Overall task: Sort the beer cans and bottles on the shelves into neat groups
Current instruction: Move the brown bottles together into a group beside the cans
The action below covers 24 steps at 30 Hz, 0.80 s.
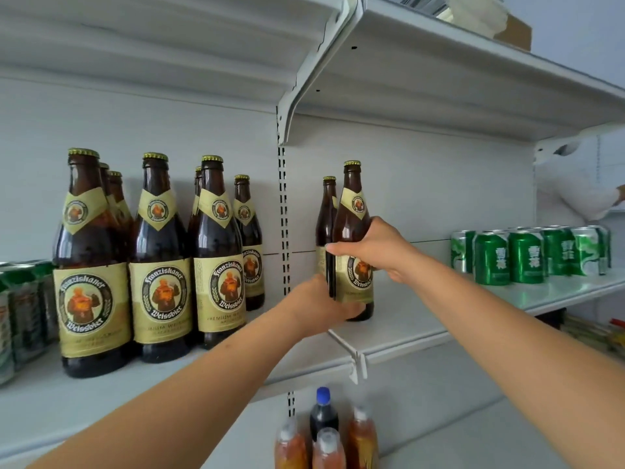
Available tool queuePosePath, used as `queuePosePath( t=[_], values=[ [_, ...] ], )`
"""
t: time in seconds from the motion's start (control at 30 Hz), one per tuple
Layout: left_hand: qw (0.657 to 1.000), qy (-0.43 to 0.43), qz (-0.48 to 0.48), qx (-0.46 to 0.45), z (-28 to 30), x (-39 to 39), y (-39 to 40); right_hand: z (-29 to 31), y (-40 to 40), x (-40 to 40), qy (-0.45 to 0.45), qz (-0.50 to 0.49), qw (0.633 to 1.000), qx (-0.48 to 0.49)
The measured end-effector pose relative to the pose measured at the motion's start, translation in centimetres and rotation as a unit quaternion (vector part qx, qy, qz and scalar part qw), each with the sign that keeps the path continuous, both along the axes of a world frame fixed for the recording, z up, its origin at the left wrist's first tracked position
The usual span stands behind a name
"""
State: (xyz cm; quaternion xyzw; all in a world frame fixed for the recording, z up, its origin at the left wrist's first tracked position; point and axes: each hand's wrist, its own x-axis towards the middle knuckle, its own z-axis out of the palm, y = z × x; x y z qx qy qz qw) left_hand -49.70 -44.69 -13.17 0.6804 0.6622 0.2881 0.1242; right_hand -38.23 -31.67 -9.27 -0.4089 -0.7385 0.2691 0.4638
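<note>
Two brown beer bottles with cream labels stand on the right shelf section near the upright. My right hand (pixel 375 248) grips the nearer bottle (pixel 353 214) around its middle. My left hand (pixel 318 302) wraps the base of that same bottle from the left. The second bottle (pixel 327 211) stands just behind and to the left of it. Several matching bottles (pixel 162 265) stand grouped on the left shelf section. Green cans (pixel 527 255) sit in a cluster at the right end of the shelf.
More green cans (pixel 23 309) crowd the far left edge. The shelf board (pixel 422 319) is bare between the held bottle and the right cans. Plastic drink bottles (pixel 324 431) stand on the shelf below. A person's white sleeve (pixel 575 187) shows at far right.
</note>
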Motion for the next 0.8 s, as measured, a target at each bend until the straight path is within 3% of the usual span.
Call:
queuePosePath(
  t=[0.17, 0.23, 0.3, 0.37, 0.4, 0.53, 0.63, 0.8],
  values=[
    [0.959, 0.248, 0.109, 0.087, -0.7, -2.0, -2.3, -0.3, -3.4, -4.4, -0.023, -0.032, 0.997, 0.064],
    [0.910, 0.332, 0.137, 0.207, -0.1, -3.5, -4.9, -0.4, -3.7, -6.2, -0.021, -0.028, 0.997, 0.068],
    [0.839, 0.388, 0.137, 0.355, 0.5, -6.0, -6.8, -0.4, -4.0, -8.1, -0.021, -0.013, 0.998, 0.059],
    [0.781, 0.447, 0.146, 0.410, 0.8, -9.0, -7.6, -0.4, -4.1, -9.7, -0.025, 0.012, 0.998, 0.052],
    [0.771, 0.474, 0.162, 0.393, 0.7, -10.4, -7.7, -0.3, -4.0, -10.3, -0.034, 0.029, 0.998, 0.047],
    [0.784, 0.508, 0.203, 0.294, 0.2, -13.4, -7.7, 0.5, -3.6, -11.0, -0.095, 0.089, 0.992, 0.006],
    [0.778, 0.519, 0.190, 0.298, -0.1, -14.4, -7.5, 0.5, -3.2, -9.8, -0.103, 0.153, 0.983, -0.024],
    [0.775, 0.514, 0.185, 0.317, -0.1, -14.9, -7.2, 0.5, -3.3, -9.7, -0.107, 0.162, 0.981, -0.022]
  ],
)
